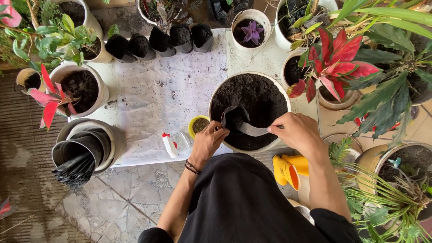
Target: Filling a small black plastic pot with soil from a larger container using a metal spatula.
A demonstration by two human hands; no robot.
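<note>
Both my hands hold a black plastic nursery bag [238,120] over a large white bowl of dark soil [250,95]. My left hand [208,141] pinches the bag's left edge at the bowl's near rim. My right hand [294,129] grips the bag's right end, fingers closed on the plastic. The bag's mouth is partly open and tilted toward the soil. Beads circle my left wrist.
Several filled black bags [159,41] line the back of the white sheet [166,94]. A spray bottle [170,145] and a small yellow cup [198,124] lie by my left hand. A stack of empty black bags [78,155] sits left. Potted plants [335,67] crowd the right; a yellow watering can [288,170] stands below.
</note>
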